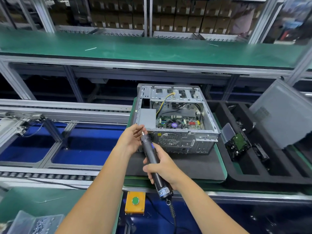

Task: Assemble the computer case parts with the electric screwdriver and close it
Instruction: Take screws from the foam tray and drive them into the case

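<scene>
The right hand [162, 168] is wrapped tight round the black electric screwdriver [152, 159], approx. in the middle of its body, tip pointing up and away. The left hand [133, 137] is up at the tip; its fingers [140, 128] look pinched on the bit, maybe w/ a screw, but that's too small to tell.

The computer case [175, 119] lies open on a dark mat [194, 164], just past the tool tip. Its back w/ the round fan grille faces the person. The grey side panel [283, 115] leans well off to the right, so the case is not closed yet. A hard drive [238, 144] sits in the black tray [236, 176] beside the case.

Best way, I think: seat the screw straight on the bit, keep the tool in line w/ the hole, push gently, then press the trigger. Tilt it and the screw may slip or go in crooked.
</scene>
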